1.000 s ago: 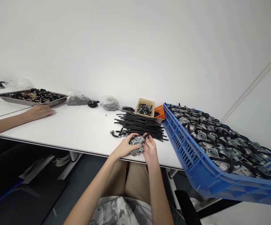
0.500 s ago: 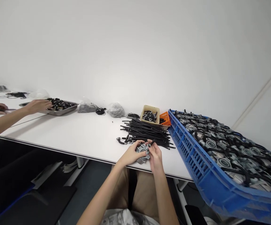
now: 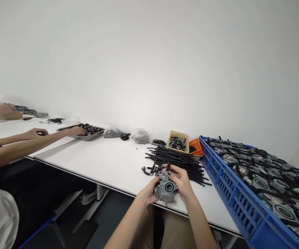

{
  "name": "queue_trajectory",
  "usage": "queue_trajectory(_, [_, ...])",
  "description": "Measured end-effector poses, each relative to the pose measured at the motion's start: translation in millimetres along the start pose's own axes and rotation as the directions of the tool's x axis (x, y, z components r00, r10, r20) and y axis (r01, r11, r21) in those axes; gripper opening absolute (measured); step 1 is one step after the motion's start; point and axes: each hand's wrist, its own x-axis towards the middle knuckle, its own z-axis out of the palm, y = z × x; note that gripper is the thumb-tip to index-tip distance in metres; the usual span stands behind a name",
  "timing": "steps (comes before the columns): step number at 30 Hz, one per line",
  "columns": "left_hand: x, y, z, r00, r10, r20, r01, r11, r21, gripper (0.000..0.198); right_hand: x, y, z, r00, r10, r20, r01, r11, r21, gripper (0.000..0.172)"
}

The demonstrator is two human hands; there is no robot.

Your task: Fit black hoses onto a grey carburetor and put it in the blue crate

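A grey metal carburetor (image 3: 166, 189) is held over the table's front edge, its round bore facing me. My left hand (image 3: 150, 190) is closed round its left side, thumb near the top. At the upper right, my right hand (image 3: 181, 180) grips the same carburetor, with fingers at a short black piece (image 3: 168, 167) standing up from its top; how that piece is joined is hidden. Just behind my hands lie a few black bent hoses with metal ends (image 3: 147, 172) and a heap of straight black tubes (image 3: 177, 159).
A blue crate (image 3: 239, 193) full of carburetors with hoses stands on the right. Behind the tubes are a cream bin (image 3: 179, 135) of small parts and an orange basket (image 3: 197, 146). On the left, a co-worker's hand (image 3: 76, 131) reaches into a metal tray (image 3: 91, 137); plastic bags (image 3: 140, 136) line the wall.
The carburetor has turned so its bore now faces me. My view has swung left, bringing another person's hands in at the far left. Both my hands keep hold.
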Motion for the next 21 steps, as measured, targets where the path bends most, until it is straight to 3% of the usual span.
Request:
queue_trajectory(1, [-1.3,0.0,-0.8,0.998,-0.06,-0.007,0.06,0.996,-0.061,0.054,9.0,-5.0,1.2,0.999,0.009,0.035,-0.006,0.997,-0.076,0.037])
queue_trajectory(3, [-2.4,1.9,0.2,0.997,-0.061,-0.051,0.053,0.988,-0.145,0.053,24.9,-10.2,-5.4,0.998,-0.054,0.022,0.058,0.957,-0.283,0.032])
queue_trajectory(5, [-1.9,5.6,4.4,0.989,0.011,-0.147,-0.04,0.979,-0.198,0.048,33.2,-6.6,-26.6,0.972,-0.223,-0.07,0.15,0.826,-0.543,0.027])
queue_trajectory(7, [-0.5,9.5,9.4,0.968,0.029,-0.25,-0.091,0.967,-0.238,0.045,30.1,6.6,-60.1,0.937,-0.324,-0.133,0.119,0.651,-0.75,0.03])
queue_trajectory(10, [1.0,13.2,13.5,0.943,-0.028,-0.332,-0.076,0.952,-0.296,0.043,7.5,36.0,-114.1,0.972,-0.19,-0.142,-0.056,0.397,-0.916,0.032])
queue_trajectory(12, [1.0,13.6,13.6,0.939,-0.026,-0.342,-0.085,0.949,-0.305,0.042,-8.9,52.5,-139.0,0.979,-0.139,-0.149,-0.107,0.27,-0.957,0.033])
queue_trajectory(15, [0.2,12.8,12.6,0.935,-0.005,-0.354,-0.107,0.95,-0.294,0.039,-18.8,63.5,-152.0,0.972,-0.193,-0.132,-0.089,0.215,-0.972,0.028])
queue_trajectory(21, [-1.7,13.4,13.1,0.934,0.008,-0.357,-0.12,0.948,-0.294,0.032,-10.2,54.5,-144.5,0.964,-0.23,-0.134,-0.082,0.221,-0.972,0.026])
